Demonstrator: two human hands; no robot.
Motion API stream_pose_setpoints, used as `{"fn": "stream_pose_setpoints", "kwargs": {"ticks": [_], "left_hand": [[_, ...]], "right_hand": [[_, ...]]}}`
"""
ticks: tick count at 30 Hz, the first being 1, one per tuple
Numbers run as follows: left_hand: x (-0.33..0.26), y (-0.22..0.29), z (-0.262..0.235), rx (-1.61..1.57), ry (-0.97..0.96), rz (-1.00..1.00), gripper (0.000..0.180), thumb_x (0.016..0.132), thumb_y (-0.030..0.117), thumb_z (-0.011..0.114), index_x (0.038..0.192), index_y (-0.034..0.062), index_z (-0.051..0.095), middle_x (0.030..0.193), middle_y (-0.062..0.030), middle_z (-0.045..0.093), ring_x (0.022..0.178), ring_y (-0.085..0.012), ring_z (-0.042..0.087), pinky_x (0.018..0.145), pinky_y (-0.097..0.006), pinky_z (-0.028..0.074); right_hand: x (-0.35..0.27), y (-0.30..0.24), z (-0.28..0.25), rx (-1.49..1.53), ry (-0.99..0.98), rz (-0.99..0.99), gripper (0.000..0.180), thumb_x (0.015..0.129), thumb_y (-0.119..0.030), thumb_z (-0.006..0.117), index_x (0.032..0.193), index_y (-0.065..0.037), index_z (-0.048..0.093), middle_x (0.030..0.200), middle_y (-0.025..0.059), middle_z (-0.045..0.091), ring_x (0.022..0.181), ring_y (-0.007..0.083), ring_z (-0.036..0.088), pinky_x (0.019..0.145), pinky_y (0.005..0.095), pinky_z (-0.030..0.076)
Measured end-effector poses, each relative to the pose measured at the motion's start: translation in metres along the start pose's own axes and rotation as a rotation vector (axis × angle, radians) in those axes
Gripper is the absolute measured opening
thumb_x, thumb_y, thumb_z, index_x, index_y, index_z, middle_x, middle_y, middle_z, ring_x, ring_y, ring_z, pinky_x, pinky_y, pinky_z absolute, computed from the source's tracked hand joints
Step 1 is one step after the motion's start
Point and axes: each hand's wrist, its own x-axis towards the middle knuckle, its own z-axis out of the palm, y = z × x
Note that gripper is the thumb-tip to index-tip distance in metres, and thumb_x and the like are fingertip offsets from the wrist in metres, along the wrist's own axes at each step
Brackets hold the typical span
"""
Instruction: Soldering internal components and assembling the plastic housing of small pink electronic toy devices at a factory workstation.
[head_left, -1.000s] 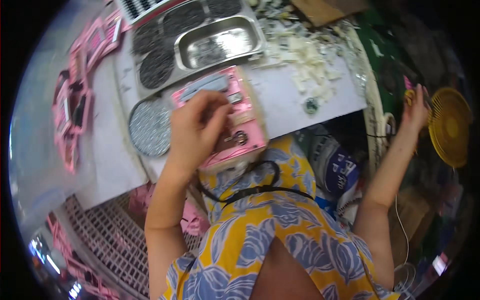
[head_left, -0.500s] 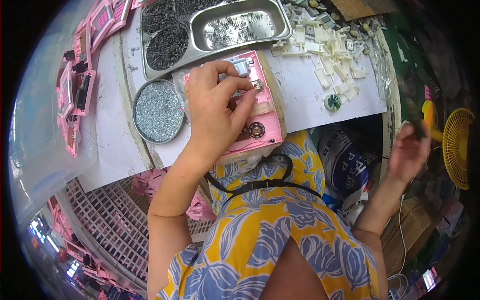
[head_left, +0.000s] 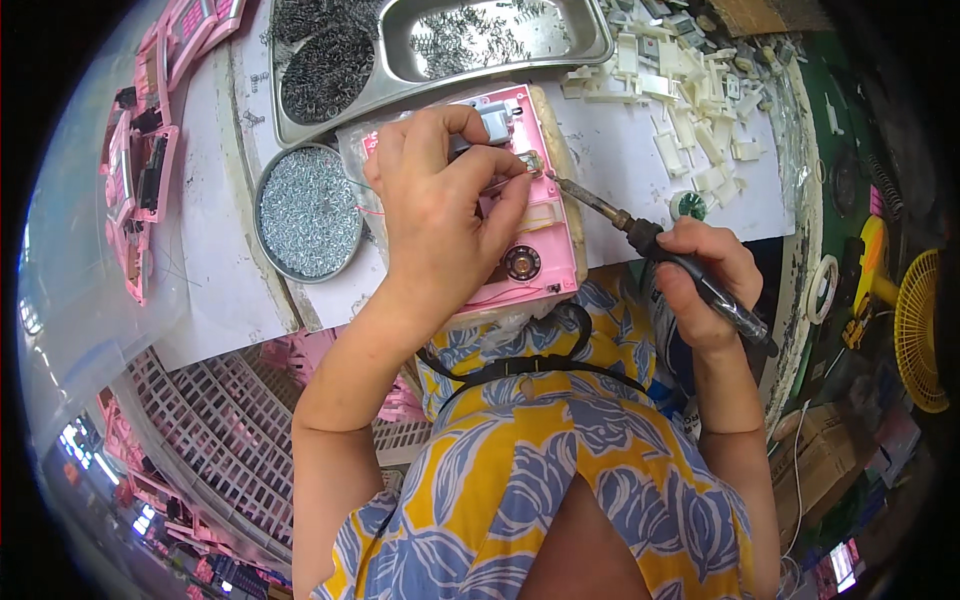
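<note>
A pink plastic housing (head_left: 553, 235) lies on the table in front of me, with a grey motor (head_left: 497, 122), a round dark part (head_left: 522, 263) and thin wires inside. Over its left half is my left hand (head_left: 440, 195), thumb and forefinger pinched beside a small metal part (head_left: 533, 163). What the pinch holds is too small to make out. From the right, my right hand (head_left: 712, 280) grips a soldering iron (head_left: 645, 236) by its dark handle. The iron's tip reaches the housing's right side, close to the small metal part and my left fingertips.
Left of the housing stands a round dish (head_left: 310, 212) of small metal pieces. A steel tray (head_left: 430, 82) of springs sits behind it. White plastic parts (head_left: 690, 120) are heaped at the back right, near a green-and-white roll (head_left: 690, 205). A yellow fan (head_left: 920, 330) stands far right.
My right hand has come in from the far right, bringing the soldering iron's tip to the housing. My left hand keeps its pinch over the housing, slightly shifted right in the view.
</note>
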Motion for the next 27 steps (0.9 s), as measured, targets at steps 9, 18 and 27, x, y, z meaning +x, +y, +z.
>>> {"fn": "stream_pose_setpoints", "kwargs": {"ticks": [9,18,27], "left_hand": [[0.0,0.0,-0.001,0.001,-0.01,-0.001,0.013,0.07,0.013,0.081,0.079,0.0123,0.073,0.1,-0.0026,0.058,0.095,-0.0262,0.049,0.082,-0.041,0.033],[0.002,0.003,-0.005,0.06,-0.048,0.008,0.018,0.07,0.012,0.083,0.085,0.01,0.074,0.1,-0.0066,0.057,0.093,-0.0263,0.052,0.083,-0.039,0.038],[0.002,0.005,-0.005,0.061,-0.037,0.013,0.018,0.07,0.012,0.083,0.084,0.0093,0.074,0.099,-0.0057,0.057,0.091,-0.0255,0.052,0.082,-0.038,0.038]], "right_hand": [[0.005,0.003,0.003,-0.003,-0.028,-0.046,0.023,0.085,-0.01,0.076,0.104,0.001,0.068,0.076,0.0075,0.065,0.062,0.0123,0.057,0.056,0.0253,0.043],[0.019,0.005,0.001,-0.219,-0.172,-0.314,0.023,0.076,-0.003,0.078,0.098,-0.001,0.07,0.065,0.0073,0.059,0.053,0.0195,0.055,0.049,0.0299,0.042],[0.021,-0.002,-0.01,-0.192,-0.112,-0.417,0.027,0.073,0.0,0.077,0.099,0.003,0.068,0.065,0.0091,0.06,0.052,0.0218,0.055,0.048,0.0312,0.042]]}}
